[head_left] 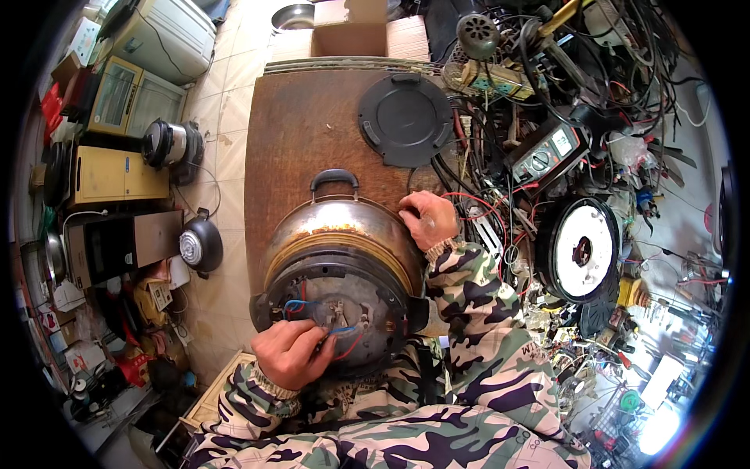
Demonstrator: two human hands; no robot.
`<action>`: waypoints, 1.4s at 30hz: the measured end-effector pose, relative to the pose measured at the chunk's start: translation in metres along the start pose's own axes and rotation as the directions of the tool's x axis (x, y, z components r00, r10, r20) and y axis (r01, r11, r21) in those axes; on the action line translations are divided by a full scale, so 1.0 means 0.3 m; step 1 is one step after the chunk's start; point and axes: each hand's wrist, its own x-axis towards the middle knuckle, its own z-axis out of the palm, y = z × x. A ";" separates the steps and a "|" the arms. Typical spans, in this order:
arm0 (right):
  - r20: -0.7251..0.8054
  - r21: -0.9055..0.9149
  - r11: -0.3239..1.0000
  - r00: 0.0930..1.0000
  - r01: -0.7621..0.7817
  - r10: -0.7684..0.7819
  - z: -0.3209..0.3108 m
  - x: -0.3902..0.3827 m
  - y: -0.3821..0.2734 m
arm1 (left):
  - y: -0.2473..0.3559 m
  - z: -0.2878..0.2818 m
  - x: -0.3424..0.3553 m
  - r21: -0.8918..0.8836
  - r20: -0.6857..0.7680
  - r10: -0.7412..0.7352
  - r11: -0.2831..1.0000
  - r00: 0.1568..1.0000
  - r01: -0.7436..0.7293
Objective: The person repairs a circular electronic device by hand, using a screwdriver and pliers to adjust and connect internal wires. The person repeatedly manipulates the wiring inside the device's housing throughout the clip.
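Observation:
An electric cooking pot (351, 220) lies tipped on the table, its black underside (373, 282) facing me with red and blue wires showing. My left hand (291, 356) is closed in a pinch over the underside, on a blue wire (344, 330). Next to it a red wire (353, 349) loops out, and another blue wire (295, 303) sits further left. My right hand (431, 219) is at the pot's right side, fingers curled against the metal wall; whatever they may hold is hidden. A round black cover (405, 117) rests on the table beyond the pot.
Beyond the brown wooden table (289, 133) is an open cardboard box (351, 39). Tangled cables, tools and a multimeter (550, 153) crowd the right side, beside a round black-and-white part (580, 250). Several appliances, including a small cooker (168, 143), stand along the left.

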 end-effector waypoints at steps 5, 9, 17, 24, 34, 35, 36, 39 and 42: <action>-0.237 -0.199 0.979 0.967 0.047 -0.095 -0.031 -0.007 0.089 | -0.005 0.006 -0.001 -0.034 -0.006 -0.024 0.999 1.000 0.023; -0.094 -0.026 0.948 0.945 -0.318 0.315 -0.104 -0.016 0.105 | -0.010 -0.008 -0.003 0.001 -0.020 -0.028 1.000 0.999 0.028; 0.031 -0.299 0.954 0.999 -0.028 0.039 -0.114 -0.017 0.047 | -0.008 -0.022 0.005 -0.004 0.032 -0.054 0.999 0.998 0.054; 0.095 -0.283 0.951 0.983 -0.125 0.158 -0.112 0.009 0.097 | -0.011 -0.019 -0.001 0.002 0.039 -0.050 0.999 0.998 0.050; -0.217 0.079 0.868 0.842 -0.490 0.494 -0.190 -0.005 0.155 | -0.009 -0.020 -0.001 -0.012 0.051 -0.051 0.999 0.997 0.051; -0.229 0.093 0.861 0.830 -0.501 0.508 -0.211 -0.006 0.170 | -0.015 -0.022 0.002 -0.005 0.051 -0.033 0.999 0.998 0.033; -0.222 0.093 0.853 0.824 -0.514 0.521 -0.227 0.001 0.182 | -0.019 -0.021 0.004 0.006 0.047 -0.018 1.000 0.999 0.018; -0.205 0.137 0.834 0.808 -0.535 0.552 -0.257 0.028 0.183 | -0.014 -0.025 0.004 0.006 0.057 -0.037 0.999 0.998 0.037; -0.310 0.192 0.847 0.788 -0.496 0.532 -0.252 0.062 0.199 | -0.004 -0.025 -0.006 0.002 0.062 -0.058 0.998 0.996 0.058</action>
